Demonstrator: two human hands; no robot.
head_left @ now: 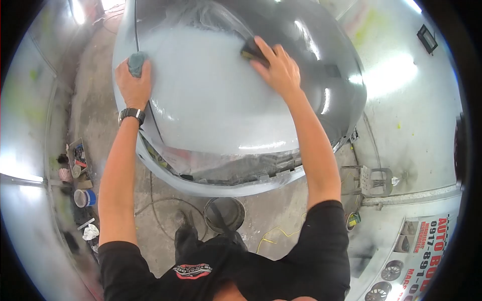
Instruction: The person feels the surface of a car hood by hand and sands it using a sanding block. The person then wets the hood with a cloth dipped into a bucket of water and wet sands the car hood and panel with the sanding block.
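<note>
fingers of our right hand (282, 69) clasp a dark block (250, 50), our left hand (133, 86) a greenish wad (136, 63); we seem partway, the car (211, 100) dull mid-panel, glossy toward its right edge.

The car hood (216, 100) spreads broad and curved, its front edge toward six o'clock. Its middle is pale grey and dull, with a bright streak of reflected light near six o'clock; around two o'clock the surface turns darker and glossy, and cloudy smears cross it at twelve. At one o'clock from the hood's middle, a dark sanding block (247, 51) with an olive-toned edge is gripped at a slant against the surface. At ten o'clock, a crumpled teal-grey wad (136, 64), cloth or sponge, is clutched over the dark seam.
</note>
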